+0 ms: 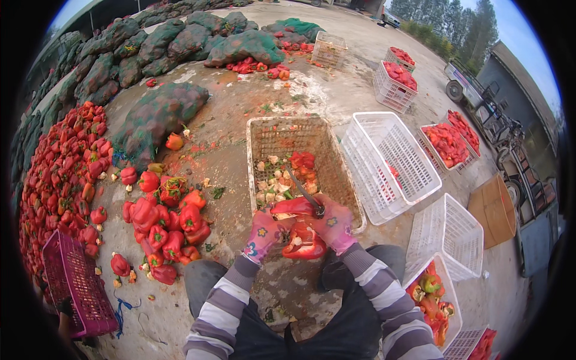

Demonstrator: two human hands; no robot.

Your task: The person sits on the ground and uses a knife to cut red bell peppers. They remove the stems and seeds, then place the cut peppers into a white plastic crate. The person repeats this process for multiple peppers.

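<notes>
My left hand (264,231), in a pink flowered glove, grips a red bell pepper (304,241) that is cut open, its pale inside showing. Opposite it, my gloved right hand (334,221) holds a knife (300,186), blade pointing up and away from me. Another red pepper part (292,206) lies between both hands, above the opened piece; whether the two are still joined I cannot tell. Just beyond my hands stands a dirty plastic crate (292,130) containing pale pepper cores (272,184) and red pepper pieces (302,165).
Whole red peppers (166,225) lie on the concrete to my left, near a larger heap (63,166) and a magenta crate (81,288) touched by another person's hand (65,307). Filled green mesh sacks (157,117) lie beyond. White crates (391,166) and a cardboard box (492,211) stand right.
</notes>
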